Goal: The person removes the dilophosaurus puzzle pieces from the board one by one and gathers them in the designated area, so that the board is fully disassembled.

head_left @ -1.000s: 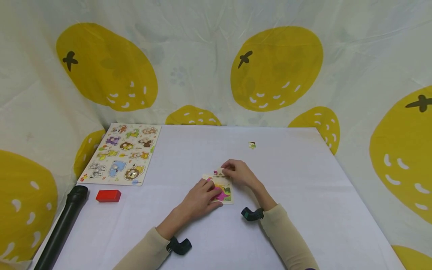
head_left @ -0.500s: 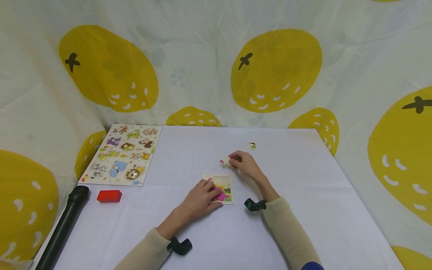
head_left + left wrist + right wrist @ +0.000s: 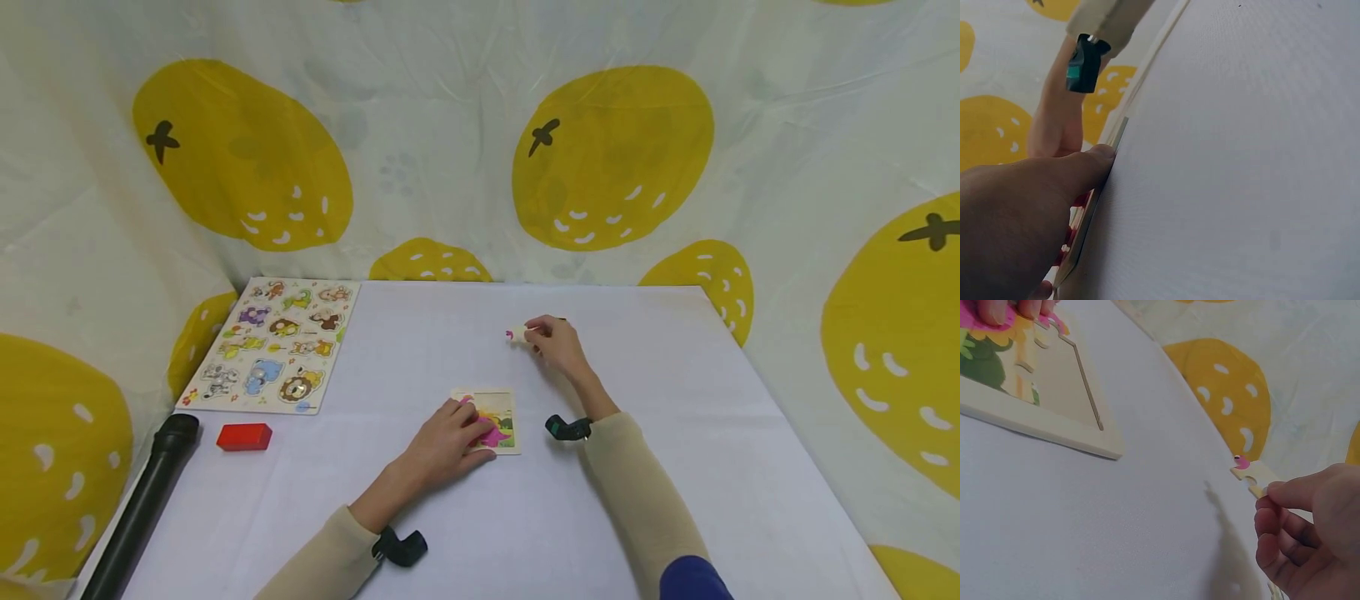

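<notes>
One black tube (image 3: 142,508), one animal-picture board (image 3: 266,346) with colourful figures, one red block (image 3: 243,437) at left on the white table (image 3: 405,342). My left hand (image 3: 446,437) rests relaxed on pink-and-green picture pieces (image 3: 985,362) in a shallow pale tray (image 3: 1041,429); plain base shows along its far side. Farther right, beyond the tray, my right hand (image 3: 558,343) pinches a pale, notched jigsaw piece (image 3: 1260,470), pink eyed head at one corner, off the table. Yellow-fruit curtain (image 3: 442,167) behind.

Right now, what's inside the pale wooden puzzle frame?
Inside the pale wooden puzzle frame are pink, yellow and green printed puzzle pieces, beside a bare wood-coloured bottom. The left hand covers some pieces, so the picture under it can't be seen.
</notes>
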`<state>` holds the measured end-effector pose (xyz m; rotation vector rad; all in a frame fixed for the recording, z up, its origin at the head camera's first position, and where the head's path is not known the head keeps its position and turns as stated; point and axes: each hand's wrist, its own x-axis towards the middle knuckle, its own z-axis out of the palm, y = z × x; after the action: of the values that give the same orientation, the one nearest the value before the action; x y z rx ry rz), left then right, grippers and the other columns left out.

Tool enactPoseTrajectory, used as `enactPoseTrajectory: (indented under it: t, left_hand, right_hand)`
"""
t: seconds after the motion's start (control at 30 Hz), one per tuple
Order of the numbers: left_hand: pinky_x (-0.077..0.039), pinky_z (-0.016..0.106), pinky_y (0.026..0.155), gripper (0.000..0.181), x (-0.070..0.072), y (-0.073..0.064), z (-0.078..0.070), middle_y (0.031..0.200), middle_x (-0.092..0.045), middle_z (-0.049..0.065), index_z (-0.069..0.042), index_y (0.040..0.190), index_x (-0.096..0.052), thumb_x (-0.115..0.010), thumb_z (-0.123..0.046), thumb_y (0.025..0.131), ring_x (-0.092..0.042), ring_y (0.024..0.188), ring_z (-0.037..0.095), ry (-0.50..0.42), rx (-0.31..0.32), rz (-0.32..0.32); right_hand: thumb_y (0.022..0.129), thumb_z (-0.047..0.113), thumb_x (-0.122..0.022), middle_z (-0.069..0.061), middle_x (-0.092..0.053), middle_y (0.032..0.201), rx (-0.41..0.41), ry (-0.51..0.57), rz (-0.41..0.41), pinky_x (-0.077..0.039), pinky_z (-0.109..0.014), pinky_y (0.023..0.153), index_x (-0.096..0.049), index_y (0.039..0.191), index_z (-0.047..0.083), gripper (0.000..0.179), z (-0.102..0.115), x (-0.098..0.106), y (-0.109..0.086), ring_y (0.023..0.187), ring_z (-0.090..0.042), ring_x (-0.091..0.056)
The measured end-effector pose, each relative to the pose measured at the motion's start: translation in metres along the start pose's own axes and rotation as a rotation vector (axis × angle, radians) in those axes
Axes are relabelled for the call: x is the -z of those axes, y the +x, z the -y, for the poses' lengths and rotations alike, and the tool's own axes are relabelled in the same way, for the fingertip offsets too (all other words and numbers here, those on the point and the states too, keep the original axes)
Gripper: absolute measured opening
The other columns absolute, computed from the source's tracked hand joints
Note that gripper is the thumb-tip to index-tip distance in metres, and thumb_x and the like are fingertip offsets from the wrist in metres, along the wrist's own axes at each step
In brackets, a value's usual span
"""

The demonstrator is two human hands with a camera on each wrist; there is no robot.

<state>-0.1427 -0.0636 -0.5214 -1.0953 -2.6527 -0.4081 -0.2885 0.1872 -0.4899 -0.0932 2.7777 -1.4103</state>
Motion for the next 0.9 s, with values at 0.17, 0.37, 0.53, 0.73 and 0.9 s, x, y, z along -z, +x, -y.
enactPoseTrajectory:
  t: [0.17,0.37,0.53,0.73,0.9]
  left_hand:
    - [-0.042,0.028,0.084,0.043,0.001,-0.001,0.001,0.101,-0.053,-0.002,-0.022,0.122,-0.07,-0.067,-0.053,0.091,-0.044,0.096,0.015,0.001,0.009,0.004]
    - [-0.042,0.028,0.084,0.045,0.001,-0.001,0.0,0.103,-0.053,-0.003,-0.023,0.123,-0.07,-0.066,-0.055,0.092,-0.045,0.097,0.014,-0.003,0.009,0.012]
    - [-0.041,0.028,0.083,0.044,0.001,0.0,0.0,0.103,-0.053,-0.002,-0.023,0.123,-0.069,-0.066,-0.054,0.092,-0.044,0.097,0.014,-0.012,0.013,0.021]
    - [-0.043,0.027,0.084,0.045,0.002,-0.001,0.0,0.105,-0.054,-0.002,-0.024,0.124,-0.069,-0.065,-0.055,0.092,-0.045,0.098,0.014,-0.001,0.022,0.035]
    - [-0.043,0.028,0.084,0.045,0.002,-0.001,0.0,0.105,-0.054,-0.002,-0.024,0.124,-0.069,-0.066,-0.054,0.092,-0.045,0.098,0.014,-0.01,0.029,0.035]
  right_hand:
    - [0.099,0.02,-0.061,-0.018,-0.071,0.101,-0.025,0.011,-0.022,-0.049,-0.023,0.06,-0.067,0.119,0.005,0.026,-0.004,0.002,0.01,0.075,-0.021,-0.064]
    - [0.099,0.019,-0.06,-0.019,-0.07,0.103,-0.044,-0.028,-0.046,-0.049,-0.023,0.063,-0.066,0.122,0.003,0.028,-0.005,0.006,0.02,0.075,-0.019,-0.062]
    - [0.099,0.019,-0.06,-0.018,-0.07,0.103,-0.058,-0.098,-0.055,-0.048,-0.024,0.065,-0.067,0.121,0.003,0.029,-0.006,0.006,0.027,0.077,-0.02,-0.062]
    - [0.097,0.017,-0.059,-0.02,-0.07,0.104,-0.031,-0.187,-0.086,-0.049,-0.034,0.073,-0.068,0.116,0.0,0.027,-0.011,0.004,0.032,0.087,-0.028,-0.062]
    - [0.096,0.017,-0.061,-0.022,-0.07,0.104,-0.033,-0.214,-0.137,-0.051,-0.043,0.08,-0.067,0.113,-0.004,0.027,-0.014,0.002,0.032,0.092,-0.032,-0.064]
